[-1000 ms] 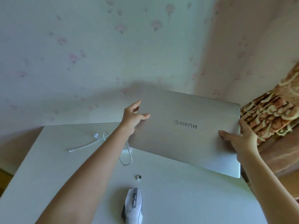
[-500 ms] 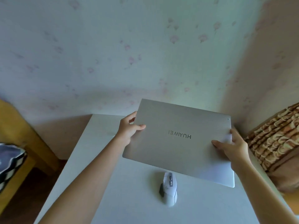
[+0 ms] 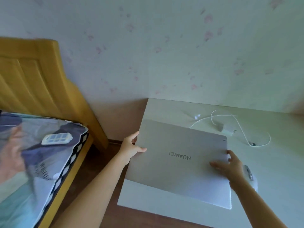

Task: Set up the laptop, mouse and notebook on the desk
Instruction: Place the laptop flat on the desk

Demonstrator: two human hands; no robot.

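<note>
A closed silver laptop (image 3: 177,163) with its logo upside down to me is held over the left part of the white desk (image 3: 271,195), its left edge at the desk's left edge. My left hand (image 3: 131,149) grips its left edge. At its right edge my right hand (image 3: 230,167) holds it with the thumb on the lid. A white mouse (image 3: 250,176) shows only partly, behind my right wrist. No notebook is in view.
A white charger (image 3: 227,130) with its looped cable (image 3: 256,142) lies at the back of the desk, near the wall. Left of the desk stands a bed with a yellow wooden headboard (image 3: 32,76) and patterned bedding (image 3: 32,155), with a white remote-like item (image 3: 56,138) on it.
Both hands have carried the laptop to the left side of the desk and lower. The view has swung left: the bed has come in and the mouse is now behind my right wrist.
</note>
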